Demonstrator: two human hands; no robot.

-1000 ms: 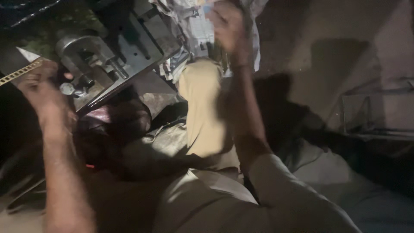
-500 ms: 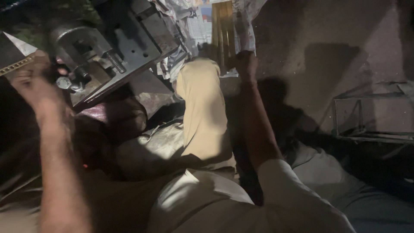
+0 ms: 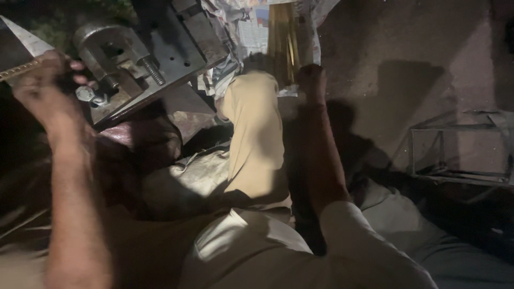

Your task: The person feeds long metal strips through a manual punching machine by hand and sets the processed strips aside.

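Grip status: my left hand [image 3: 40, 85] clasped the thin toothed brass strip [image 3: 19, 68] beside the grey steel press [image 3: 144, 56]; my right hand [image 3: 312, 79], fisted near the bundled brass strips [image 3: 282, 40], showed no discernible hold. I judged steadier alignment advisable.

Left of the right grip [image 3: 312, 80] the raised knee [image 3: 251, 123] stands close, narrowing the way toward the metal press [image 3: 144, 59]. Just above it lie the brass strips [image 3: 282, 40] on newspaper [image 3: 246, 32]. To its right the bare floor [image 3: 407, 59] lies open as far as the wire frame [image 3: 460, 152].
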